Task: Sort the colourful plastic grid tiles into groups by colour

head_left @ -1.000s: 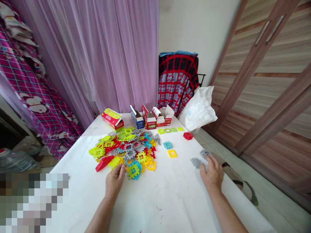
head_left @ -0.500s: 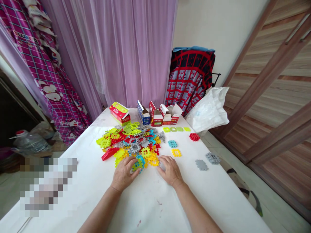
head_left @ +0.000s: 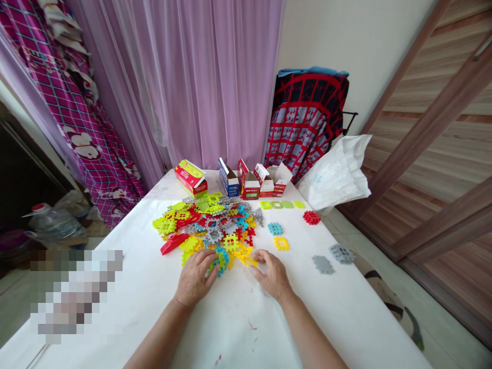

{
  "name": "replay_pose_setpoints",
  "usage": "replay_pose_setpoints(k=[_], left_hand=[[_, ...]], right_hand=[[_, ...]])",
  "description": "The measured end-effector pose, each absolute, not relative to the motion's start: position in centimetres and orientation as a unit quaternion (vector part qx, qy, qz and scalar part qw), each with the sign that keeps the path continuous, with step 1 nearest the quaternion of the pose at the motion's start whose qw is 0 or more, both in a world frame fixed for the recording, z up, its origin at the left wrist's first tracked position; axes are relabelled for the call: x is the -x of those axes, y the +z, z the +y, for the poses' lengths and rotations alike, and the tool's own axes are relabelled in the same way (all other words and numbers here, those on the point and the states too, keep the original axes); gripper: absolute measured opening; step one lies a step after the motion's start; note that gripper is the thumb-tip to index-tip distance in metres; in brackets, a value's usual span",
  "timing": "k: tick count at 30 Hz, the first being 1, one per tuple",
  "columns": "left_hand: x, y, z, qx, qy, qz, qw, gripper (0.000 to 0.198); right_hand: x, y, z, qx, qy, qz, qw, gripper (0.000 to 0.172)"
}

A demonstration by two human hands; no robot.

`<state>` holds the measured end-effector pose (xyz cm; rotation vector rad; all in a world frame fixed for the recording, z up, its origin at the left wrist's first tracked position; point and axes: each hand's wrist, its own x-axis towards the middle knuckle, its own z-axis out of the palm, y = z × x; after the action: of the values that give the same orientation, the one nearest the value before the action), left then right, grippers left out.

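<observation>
Head view showed the left hand (head_left: 194, 279) lying palm-down, fingers loosely spread, on the near edge of the pile of plastic tiles (head_left: 209, 225) on the white table (head_left: 238, 318). The right hand (head_left: 272, 274) touched a yellow tile (head_left: 248, 256) beside it; whether its fingertips pinched it could not be told. Two grey tiles (head_left: 323, 264) lay well apart to the right.

A heap of lime, red, yellow, blue and grey plastic lattice tiles (head_left: 209, 230) colours the plain white table cover (head_left: 238, 318), against a lilac sheer curtain (head_left: 192, 77), a red-and-black grid-patterned cloth (head_left: 307, 118) and a magenta checked fabric (head_left: 77, 118).
</observation>
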<state>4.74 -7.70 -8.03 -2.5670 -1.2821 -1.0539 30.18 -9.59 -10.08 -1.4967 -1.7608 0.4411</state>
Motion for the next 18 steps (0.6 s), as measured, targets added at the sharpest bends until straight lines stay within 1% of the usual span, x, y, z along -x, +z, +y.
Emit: replay_pose_setpoints(k=[4, 8, 11, 15, 18], left_hand=[[-7.0, -7.8, -8.7, 0.837, -0.354, -0.414, 0.045, 0.019], [-10.3, -7.6, -8.9, 0.832, -0.358, -0.424, 0.004, 0.028], [-11.9, -7.5, -8.3, 0.833, -0.357, -0.422, -0.033, 0.030], [-12.7, -7.5, -7.7, 0.828, -0.357, -0.423, -0.095, 0.019], [-12.9, -7.4, -7.8, 0.811, -0.341, -0.448, -0.158, 0.013]], right_hand=[[-30.8, -9.8, -9.7, 0.571, 0.277, -0.641, 0.432, 0.034], [-31.3, -9.2, -9.7, 0.543, 0.377, -0.602, 0.449, 0.040], [-31.7, -8.7, -9.7, 0.518, 0.430, -0.582, 0.457, 0.042], [-32.0, -8.4, -9.6, 0.504, 0.461, -0.571, 0.455, 0.045], [-32.1, -8.8, -9.4, 0.518, 0.440, -0.571, 0.460, 0.043]])
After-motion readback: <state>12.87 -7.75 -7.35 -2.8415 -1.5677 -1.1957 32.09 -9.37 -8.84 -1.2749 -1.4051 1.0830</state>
